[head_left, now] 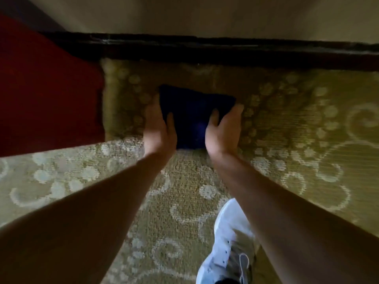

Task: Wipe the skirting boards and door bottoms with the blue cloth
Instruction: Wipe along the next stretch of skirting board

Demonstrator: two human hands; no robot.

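You hold the dark blue folded cloth (194, 115) between both hands, out in front of you above the patterned olive-green carpet (287, 111). Your left hand (159, 128) grips its left edge, thumb lying over the top face; your right hand (222, 130) grips the right edge the same way, the other fingers hidden underneath. The cloth is near the dark wooden skirting board (205, 51) at the foot of the pale wall (184, 15), but not yet touching it.

It looks soft, light and limp, so it will likely sag or unfold if you let one side go. Before you wipe, bunch it into one palm with the fingers spread behind it, giving a firm pad to press along the board. A red surface (41, 89) lies to the left, and your white laced shoe (227, 247) stands below on the carpet.
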